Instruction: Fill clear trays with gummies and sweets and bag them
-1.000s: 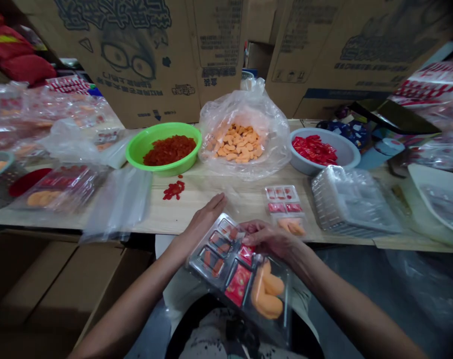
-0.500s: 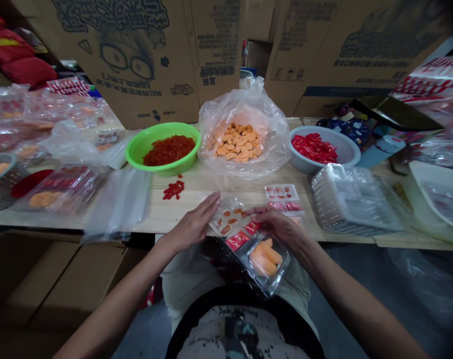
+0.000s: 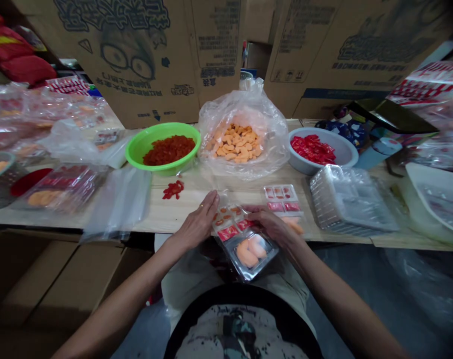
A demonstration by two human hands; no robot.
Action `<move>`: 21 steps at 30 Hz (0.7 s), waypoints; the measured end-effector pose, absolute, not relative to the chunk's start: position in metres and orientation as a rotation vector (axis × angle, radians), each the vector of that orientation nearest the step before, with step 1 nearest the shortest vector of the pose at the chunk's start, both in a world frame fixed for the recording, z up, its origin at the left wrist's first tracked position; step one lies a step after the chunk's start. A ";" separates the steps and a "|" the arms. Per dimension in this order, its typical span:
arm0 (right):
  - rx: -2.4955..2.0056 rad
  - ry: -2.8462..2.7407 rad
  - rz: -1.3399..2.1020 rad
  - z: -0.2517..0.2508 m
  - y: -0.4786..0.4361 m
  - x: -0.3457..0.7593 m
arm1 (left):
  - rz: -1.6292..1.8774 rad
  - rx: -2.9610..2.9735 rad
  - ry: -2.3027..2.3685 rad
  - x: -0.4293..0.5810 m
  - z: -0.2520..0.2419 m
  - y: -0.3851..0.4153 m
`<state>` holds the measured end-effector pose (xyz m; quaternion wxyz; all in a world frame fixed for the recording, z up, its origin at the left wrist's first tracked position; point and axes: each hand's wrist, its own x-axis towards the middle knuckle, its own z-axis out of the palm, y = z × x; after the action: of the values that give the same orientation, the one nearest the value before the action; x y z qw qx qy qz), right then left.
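A clear plastic tray in a clear bag (image 3: 236, 269) leans over the table's front edge, its near end above my lap. Orange-brown pieces sit in its far compartments, red packets (image 3: 227, 233) in the middle ones, and peach-coloured pieces (image 3: 251, 249) in the large near one. My right hand (image 3: 266, 223) grips the tray's right side, its fingers on the far part. Along the far left edge lies my left hand (image 3: 202, 222), fingers stretched out and close together, touching the bag. Just right of my right hand, another filled tray (image 3: 284, 199) rests on the table.
Behind stand a green bowl (image 3: 132, 156) of orange-red pieces, a clear bag (image 3: 273, 139) of peach-coloured pieces and a grey-blue bowl (image 3: 351, 154) of red packets. Stacked trays (image 3: 339, 209) are at right, flat bags (image 3: 117, 209) at left. Red pieces (image 3: 173, 189) lie on the wood.
The bagged tray has turned straighter and its near end has shifted left and up. My right hand has moved slightly left with it. My left hand has stayed at the bag's far left side.
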<state>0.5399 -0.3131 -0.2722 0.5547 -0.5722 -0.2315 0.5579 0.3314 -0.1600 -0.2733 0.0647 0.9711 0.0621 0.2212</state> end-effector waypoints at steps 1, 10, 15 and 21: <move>-1.317 -0.558 1.334 -0.273 -0.311 0.541 | 0.650 2.923 0.180 0.332 -0.273 -0.160; -1.159 -0.499 1.230 -0.266 -0.309 0.559 | 0.749 2.827 0.202 0.326 -0.252 -0.138; -1.052 -0.540 1.406 -0.248 -0.327 0.553 | 0.834 2.719 0.328 0.329 -0.239 -0.122; -1.004 -0.615 1.602 -0.237 -0.321 0.522 | 0.637 2.655 0.083 0.327 -0.222 -0.137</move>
<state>0.5222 -0.3206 -0.2368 0.5453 -0.4233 -0.2591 0.6756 0.3267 -0.1375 -0.2220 0.2038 0.9516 0.0298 0.2282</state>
